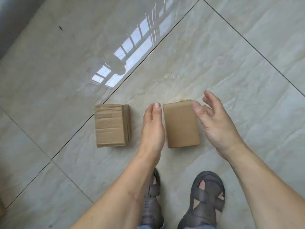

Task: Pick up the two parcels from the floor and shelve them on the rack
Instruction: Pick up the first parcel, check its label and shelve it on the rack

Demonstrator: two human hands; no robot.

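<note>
Two brown cardboard parcels lie side by side on the glossy tiled floor. The left parcel (112, 125) has tape across its top and stands apart from both hands. The right parcel (181, 124) is plain. My left hand (153, 128) hangs just left of the right parcel, fingers straight and together, holding nothing. My right hand (212, 119) hovers at the parcel's right side, fingers spread, thumb tip over its far right corner. Whether either hand touches the parcel I cannot tell. No rack is in view.
My two feet in dark sandals (206, 199) stand just behind the parcels. Pale marble-look tiles (231, 63) with dark grout lines spread all around. A window reflection (125, 52) shines on the floor beyond the parcels. A grey wall edge (6, 22) shows at the far left.
</note>
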